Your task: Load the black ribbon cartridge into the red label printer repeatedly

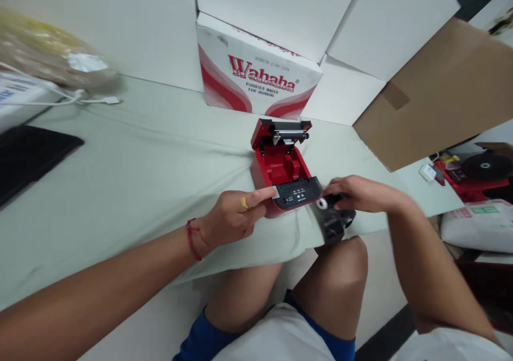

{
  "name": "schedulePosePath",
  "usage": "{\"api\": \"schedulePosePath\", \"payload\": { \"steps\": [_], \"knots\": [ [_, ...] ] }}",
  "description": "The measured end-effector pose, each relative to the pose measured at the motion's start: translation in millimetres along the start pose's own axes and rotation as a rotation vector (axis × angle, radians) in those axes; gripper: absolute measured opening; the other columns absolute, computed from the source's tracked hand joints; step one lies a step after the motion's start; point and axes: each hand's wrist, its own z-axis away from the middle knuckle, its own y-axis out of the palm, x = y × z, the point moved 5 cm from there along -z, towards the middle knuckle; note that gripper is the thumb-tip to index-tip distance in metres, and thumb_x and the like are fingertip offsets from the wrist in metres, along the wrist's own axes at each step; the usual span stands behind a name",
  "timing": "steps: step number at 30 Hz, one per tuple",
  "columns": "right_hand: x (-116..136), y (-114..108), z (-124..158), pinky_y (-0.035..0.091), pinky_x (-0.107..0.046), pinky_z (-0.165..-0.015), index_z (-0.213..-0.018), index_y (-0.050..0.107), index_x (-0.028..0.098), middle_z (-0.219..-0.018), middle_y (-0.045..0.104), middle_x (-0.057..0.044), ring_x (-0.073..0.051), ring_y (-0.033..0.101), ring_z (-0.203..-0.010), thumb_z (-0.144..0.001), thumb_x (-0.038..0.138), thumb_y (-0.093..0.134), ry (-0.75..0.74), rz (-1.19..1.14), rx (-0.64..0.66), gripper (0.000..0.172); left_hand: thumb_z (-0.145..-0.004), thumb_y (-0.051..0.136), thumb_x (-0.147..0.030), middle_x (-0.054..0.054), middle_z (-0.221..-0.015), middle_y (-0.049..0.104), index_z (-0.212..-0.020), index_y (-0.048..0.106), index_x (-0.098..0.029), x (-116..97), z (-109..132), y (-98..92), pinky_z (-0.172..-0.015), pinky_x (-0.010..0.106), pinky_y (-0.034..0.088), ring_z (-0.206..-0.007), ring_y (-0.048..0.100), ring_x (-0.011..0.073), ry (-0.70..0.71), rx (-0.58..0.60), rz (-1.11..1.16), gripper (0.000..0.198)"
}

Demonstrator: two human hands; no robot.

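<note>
- Pressing forward at the centre of the action, the left hand (230,216) is stretching out its index finger (260,196), and the tip is touching a small white strip (275,192) at the edge of the red portable printer (276,163); the other fingers are curling loosely, and I can't tell whether it's pinching that strip!
- Closing over on the other side, the right hand (363,194) is curving its fingers down onto a black roll (334,222) with a white core (321,204), grasping it just beside the printer, though motion blur is softening the view.
- Sitting on a pale green cloth (152,174), the printer is standing between the hands with its lid (280,128) tilting up and back, showing a metal roller (290,134) and a hollow red compartment (280,163).
- Showing behind it, a white Wahaha carton (252,72) is standing just beyond the printer, with a brown cardboard flap (433,93) leaning in on the right.
- Lying off to the left, a black slab (28,158) and a blurred plastic bag (48,51) are sharing the cloth with a white cable (52,97).
- Appearing low on the right, a second red device (468,182) is holding a dark roll (487,166), well apart from the hands.
</note>
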Motion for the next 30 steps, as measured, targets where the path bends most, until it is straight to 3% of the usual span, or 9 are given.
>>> {"api": "schedulePosePath", "payload": {
  "steps": [2, 4, 6, 9, 11, 14, 19, 23, 30],
  "knots": [
    [8, -17, 19, 0.054, -0.030, -0.091, -0.127, 0.072, 0.031, -0.122, 0.074, -0.002, -0.020, 0.071, -0.105, -0.097, 0.030, 0.058, -0.058, -0.102, 0.031, 0.033, -0.083, 0.044, -0.001, 0.006, -0.122, 0.077, -0.072, 0.061, -0.017, -1, 1, 0.8, -0.058, 0.026, 0.052, -0.063, 0.066, 0.0098, 0.006, 0.001, -0.018, 0.026],
    [16, -34, 23, 0.056, -0.031, -0.085, -0.129, 0.070, 0.033, -0.118, 0.076, -0.001, -0.020, 0.072, -0.099, -0.098, 0.037, 0.058, -0.056, -0.149, -0.061, 0.034, -0.086, 0.044, -0.003, 0.007, -0.122, 0.077, -0.072, 0.061, -0.016, -1, 2, 2.4, -0.058, 0.026, 0.051, -0.062, 0.065, 0.0098, 0.000, 0.013, -0.027, 0.026],
    [27, -46, 11, 0.056, -0.032, -0.078, -0.130, 0.069, 0.032, -0.113, 0.077, -0.001, -0.021, 0.072, -0.090, -0.097, 0.040, 0.059, -0.016, -0.108, -0.231, 0.036, -0.089, 0.043, -0.005, 0.006, -0.124, 0.077, -0.075, 0.064, -0.016, 0, 4, 5.0, -0.057, 0.025, 0.051, -0.059, 0.062, 0.0090, -0.017, 0.042, -0.024, 0.027],
    [51, -46, -25, 0.054, -0.035, -0.084, -0.132, 0.068, 0.026, -0.118, 0.076, -0.005, -0.024, 0.072, -0.097, -0.094, 0.033, 0.057, 0.065, 0.041, -0.400, 0.040, -0.088, 0.042, -0.005, 0.006, -0.126, 0.076, -0.080, 0.066, -0.016, 0, 5, 7.0, -0.055, 0.024, 0.050, -0.059, 0.061, 0.0081, -0.018, 0.050, -0.043, 0.027],
    [65, -40, -50, 0.052, -0.036, -0.087, -0.134, 0.066, 0.024, -0.128, 0.074, -0.007, -0.027, 0.070, -0.106, -0.093, 0.027, 0.055, 0.148, 0.159, -0.395, 0.043, -0.087, 0.043, -0.004, 0.005, -0.125, 0.076, -0.076, 0.064, -0.017, -1, 4, 6.3, -0.055, 0.024, 0.049, -0.059, 0.060, 0.0080, -0.001, 0.016, -0.064, 0.027],
    [77, -33, -77, 0.050, -0.037, -0.079, -0.137, 0.064, 0.026, -0.133, 0.071, -0.009, -0.031, 0.070, -0.107, -0.092, 0.022, 0.052, 0.274, 0.325, -0.323, 0.047, -0.085, 0.042, -0.002, 0.005, -0.123, 0.077, -0.071, 0.059, -0.016, -2, 4, 6.0, -0.052, 0.025, 0.046, -0.057, 0.058, 0.0079, 0.017, -0.016, -0.069, 0.026],
    [80, -37, -96, 0.046, -0.036, -0.071, -0.140, 0.062, 0.030, -0.117, 0.076, -0.012, -0.032, 0.070, -0.097, -0.089, 0.020, 0.054, 0.400, 0.386, -0.293, 0.053, -0.084, 0.041, -0.002, 0.006, -0.129, 0.074, -0.076, 0.060, -0.017, -1, 6, 9.7, -0.053, 0.026, 0.046, -0.062, 0.060, 0.0094, 0.012, 0.009, -0.067, 0.026],
    [80, -38, -106, 0.046, -0.036, -0.073, -0.135, 0.067, 0.028, -0.106, 0.077, -0.015, -0.032, 0.071, -0.093, -0.091, 0.021, 0.054, 0.439, 0.383, -0.299, 0.046, -0.085, 0.042, -0.002, 0.005, -0.133, 0.072, -0.081, 0.062, -0.017, -1, 7, 10.7, -0.053, 0.026, 0.046, -0.067, 0.063, 0.0097, 0.017, 0.033, -0.068, 0.025],
    [85, -31, -123, 0.048, -0.037, -0.072, -0.126, 0.070, 0.023, -0.107, 0.077, -0.017, -0.033, 0.072, -0.095, -0.092, 0.015, 0.046, 0.405, 0.344, -0.318, 0.042, -0.085, 0.041, -0.001, 0.006, -0.132, 0.073, -0.079, 0.061, -0.016, -1, 6, 8.9, -0.052, 0.025, 0.045, -0.067, 0.063, 0.0093, 0.009, 0.025, -0.041, 0.026]
  ]
}}
